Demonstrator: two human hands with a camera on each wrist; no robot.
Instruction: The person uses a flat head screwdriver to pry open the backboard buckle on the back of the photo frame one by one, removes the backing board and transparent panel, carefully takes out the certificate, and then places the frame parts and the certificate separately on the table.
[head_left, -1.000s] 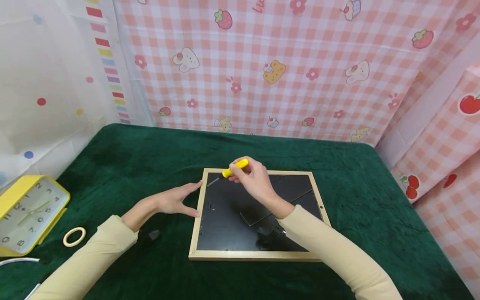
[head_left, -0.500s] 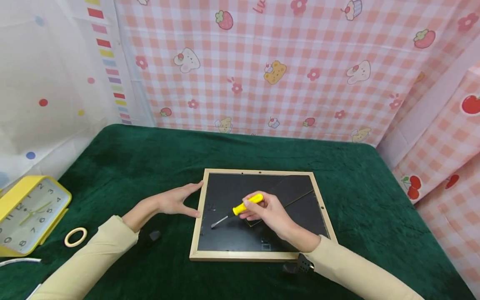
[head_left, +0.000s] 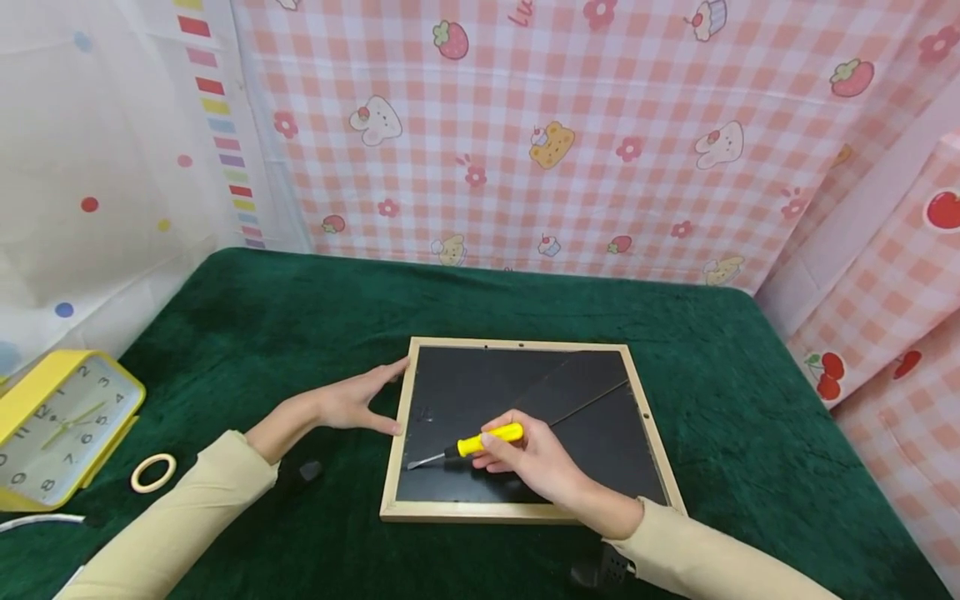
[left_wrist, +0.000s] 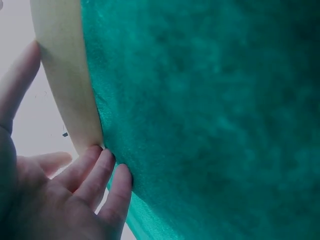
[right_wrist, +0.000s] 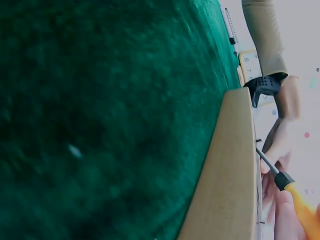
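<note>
A picture frame point(head_left: 480, 512) with a light wooden border lies on the green cloth, its black backing board point(head_left: 487, 375) facing up. My right hand point(head_left: 546, 463) grips a yellow-handled screwdriver point(head_left: 495, 438). The metal tip points left and reaches the board close to the frame's left side, in its lower part. In the right wrist view the screwdriver point(right_wrist: 301, 207) slants to a spot near a small dark tab point(right_wrist: 258, 141) at the frame's inner edge. My left hand point(head_left: 351, 402) rests against the left border, thumb and fingers spread; its fingertips touch the wooden edge point(left_wrist: 67, 75) in the left wrist view.
A yellow clock point(head_left: 71, 429) stands at the far left. Near it lie a pale ring point(head_left: 153, 473) and a white cord point(head_left: 41, 522). Green cloth point(head_left: 315, 308) surrounds the frame; a pink checked curtain point(head_left: 495, 217) hangs behind the table.
My right hand has brought the screwdriver from the frame's upper left corner down toward me, then its tip slightly left to the lower left side. The left hand stays on the border.
</note>
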